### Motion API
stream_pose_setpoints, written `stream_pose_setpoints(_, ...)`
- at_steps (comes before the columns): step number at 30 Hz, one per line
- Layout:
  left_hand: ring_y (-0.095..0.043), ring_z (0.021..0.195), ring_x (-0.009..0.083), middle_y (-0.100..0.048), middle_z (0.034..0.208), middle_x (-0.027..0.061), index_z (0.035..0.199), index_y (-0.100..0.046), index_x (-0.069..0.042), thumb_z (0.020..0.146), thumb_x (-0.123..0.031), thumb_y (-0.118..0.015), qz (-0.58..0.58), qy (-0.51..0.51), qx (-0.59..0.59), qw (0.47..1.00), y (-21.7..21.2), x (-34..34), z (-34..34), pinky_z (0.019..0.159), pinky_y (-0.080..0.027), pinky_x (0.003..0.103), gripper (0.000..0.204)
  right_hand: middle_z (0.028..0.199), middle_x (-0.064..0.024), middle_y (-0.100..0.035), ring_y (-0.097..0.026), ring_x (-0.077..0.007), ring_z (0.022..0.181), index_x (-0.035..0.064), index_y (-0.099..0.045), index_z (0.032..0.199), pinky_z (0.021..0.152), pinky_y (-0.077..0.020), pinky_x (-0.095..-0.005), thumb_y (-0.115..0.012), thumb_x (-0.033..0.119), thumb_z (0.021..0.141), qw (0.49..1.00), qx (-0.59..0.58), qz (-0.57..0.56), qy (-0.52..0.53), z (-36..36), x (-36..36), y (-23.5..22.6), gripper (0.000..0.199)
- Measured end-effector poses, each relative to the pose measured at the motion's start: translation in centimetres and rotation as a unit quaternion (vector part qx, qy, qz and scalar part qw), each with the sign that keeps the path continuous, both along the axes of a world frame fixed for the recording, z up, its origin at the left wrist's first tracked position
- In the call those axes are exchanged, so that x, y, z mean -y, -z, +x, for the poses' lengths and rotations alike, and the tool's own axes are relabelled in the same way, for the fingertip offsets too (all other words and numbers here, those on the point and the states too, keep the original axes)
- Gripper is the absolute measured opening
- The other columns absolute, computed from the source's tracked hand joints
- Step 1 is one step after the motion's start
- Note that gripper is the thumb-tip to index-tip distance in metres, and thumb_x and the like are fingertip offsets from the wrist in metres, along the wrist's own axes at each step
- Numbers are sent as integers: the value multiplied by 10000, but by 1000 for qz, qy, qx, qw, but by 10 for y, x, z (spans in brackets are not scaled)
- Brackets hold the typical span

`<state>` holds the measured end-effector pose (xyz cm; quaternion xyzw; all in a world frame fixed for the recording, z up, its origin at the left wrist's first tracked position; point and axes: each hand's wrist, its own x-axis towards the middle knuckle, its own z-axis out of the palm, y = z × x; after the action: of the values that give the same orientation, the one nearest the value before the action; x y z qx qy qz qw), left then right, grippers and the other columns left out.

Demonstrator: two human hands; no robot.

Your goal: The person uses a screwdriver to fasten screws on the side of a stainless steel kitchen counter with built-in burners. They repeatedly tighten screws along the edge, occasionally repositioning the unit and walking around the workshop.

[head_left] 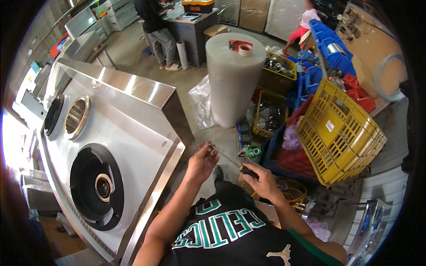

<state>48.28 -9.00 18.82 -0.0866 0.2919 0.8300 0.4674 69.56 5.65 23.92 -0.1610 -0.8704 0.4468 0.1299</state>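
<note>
In my right hand [262, 181] is a screwdriver [248, 172] with a black and yellow handle, the fingers closed around it. Its thin shaft points up and left toward my left hand [200, 163]. The left fingers pinch a small shiny metal piece [212, 149], too small to name, close to the shaft's tip. Whether tip and piece touch, I cannot tell. Both hands are in front of my body, just right of a large stainless steel stove [137, 124]. A black burner ring [114, 170] is set into its top, nearest my left forearm.
Beyond my hands stands a tall roll of bubble wrap [230, 75] with a tape roll [245, 50] on top. At right are stacked yellow crates [339, 133], blue bins [330, 51] and a bin of metal parts [270, 116]. A person [157, 33] stands at a far desk [186, 37].
</note>
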Motion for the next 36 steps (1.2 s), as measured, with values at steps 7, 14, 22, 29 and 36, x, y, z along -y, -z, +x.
stream_pose_setpoints(7,-648,870,132,-646,1014,-13,1159,-604,-154,1035,-279,-577,38,4,17,999,21,-15,-6,807,-578,325,178,1150,-223,-699,-683,-367,1057,8,-652,1260,885,-535,-415,-678,262,946,999,14,34,11,-12,-12,1,405)
stream_pose_setpoints(14,-657,850,130,-654,1001,-16,1131,-620,-164,1028,-290,-585,27,-25,36,999,20,-17,-7,811,-609,355,167,1134,-231,-700,-689,-372,1031,14,-637,1298,875,-535,-401,-653,269,962,999,25,35,-17,-25,-26,2,423)
stream_pose_setpoints(22,-616,855,125,-596,1060,-11,1174,-559,-163,1043,-307,-556,67,-31,17,997,24,-14,-10,839,-595,372,195,1043,-246,-716,-714,-354,907,-7,-633,1299,809,-539,-377,-647,281,972,953,222,-204,-15,-38,-30,-21,436)
stream_pose_setpoints(29,-627,865,133,-624,1094,-13,1182,-588,-203,1011,-292,-608,98,-70,49,991,23,-9,-7,943,-551,428,194,1048,-228,-715,-704,-343,910,10,-653,1282,802,-538,-386,-658,270,960,998,39,4,-45,-47,-22,-15,413)
stream_pose_setpoints(36,-636,898,142,-646,1099,-35,1190,-626,-266,968,-311,-664,159,-76,78,981,29,-6,-7,1016,-485,462,229,977,-185,-703,-679,-358,868,82,-638,1319,762,-535,-419,-666,270,942,995,51,66,-62,-55,-23,-17,423)
